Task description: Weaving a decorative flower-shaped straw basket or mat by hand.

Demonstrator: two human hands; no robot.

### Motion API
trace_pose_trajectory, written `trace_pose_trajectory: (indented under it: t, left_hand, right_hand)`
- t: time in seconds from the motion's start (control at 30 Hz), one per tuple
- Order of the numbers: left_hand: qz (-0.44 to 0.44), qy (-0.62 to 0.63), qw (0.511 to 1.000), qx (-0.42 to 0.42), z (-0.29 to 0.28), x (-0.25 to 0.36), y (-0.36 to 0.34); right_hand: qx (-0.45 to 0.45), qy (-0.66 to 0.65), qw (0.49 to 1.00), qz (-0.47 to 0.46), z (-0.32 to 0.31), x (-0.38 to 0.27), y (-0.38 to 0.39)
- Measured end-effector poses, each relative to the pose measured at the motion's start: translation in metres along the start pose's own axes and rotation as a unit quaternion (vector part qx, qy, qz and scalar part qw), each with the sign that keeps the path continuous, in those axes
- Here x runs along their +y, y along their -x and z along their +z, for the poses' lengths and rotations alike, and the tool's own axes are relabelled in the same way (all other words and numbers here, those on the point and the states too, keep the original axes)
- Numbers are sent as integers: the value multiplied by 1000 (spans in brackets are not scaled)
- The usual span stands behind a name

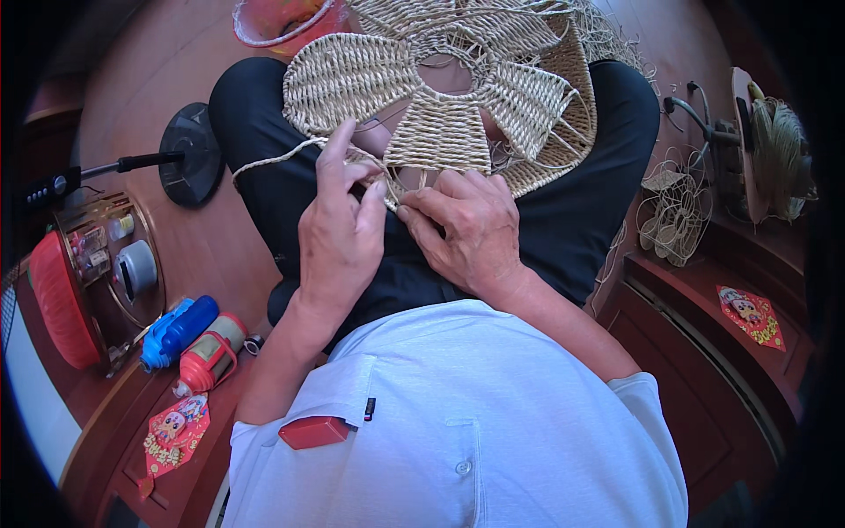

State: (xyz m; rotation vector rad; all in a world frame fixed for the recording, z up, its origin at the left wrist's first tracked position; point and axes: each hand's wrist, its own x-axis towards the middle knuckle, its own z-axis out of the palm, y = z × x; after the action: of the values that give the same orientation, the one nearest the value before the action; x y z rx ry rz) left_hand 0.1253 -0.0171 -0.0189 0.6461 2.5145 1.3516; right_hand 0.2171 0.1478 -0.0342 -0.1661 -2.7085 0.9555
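A flower-shaped woven straw piece (437, 132) lies over my lap, with broad petals round an open ring in its middle. My right hand (466, 224) is closed, thumb and fingertips pinching the lower edge of the nearest petal. Beside it my left hand (339, 224) has its index finger raised and the other fingers curled. A twisted straw cord (280, 158) runs from my left thigh behind that index finger to the petal's lower corner, and the left hand seems to hold it. The fingertips partly hide where cord and petal meet.
Beyond my knees stand a red bucket (286, 22) and a heap of loose straw strands (607, 40). A round black stand base (192, 156), a blue bottle (180, 330) and a red-and-green flask (211, 352) are at left. A straw bundle (779, 158) hangs at right.
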Motion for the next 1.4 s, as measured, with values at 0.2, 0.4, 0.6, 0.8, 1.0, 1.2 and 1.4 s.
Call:
trace_pose_trajectory:
  t: [0.2, 0.4, 0.6, 0.8, 1.0, 1.2, 1.4]
  left_hand:
    - [-55, 1, 995, -88, 5, -1, -14]
    - [-7, -10, 996, -90, 3, 1, -13]
    - [-37, 32, 987, -156, -16, -3, -26]
    - [-66, 84, 970, -221, -26, -8, -43]
    - [12, -70, 996, -61, -5, 0, -24]
    - [-115, 236, 965, -27, -1, 0, 29]
    - [-228, 392, 885, -102, -27, 15, 58]
  right_hand:
    - [-8, -10, 1000, -1, 0, 0, 0]
    - [-15, -13, 1000, 2, -1, 0, 1]
    - [-12, -16, 1000, -2, -1, 3, 2]
    - [-15, -20, 1000, 5, 0, 2, 2]
    - [-14, -13, 1000, -2, -1, 3, 2]
    - [-19, -14, 1000, -7, -1, 6, 2]
    - [-7, -22, 1000, -9, 0, 2, 1]
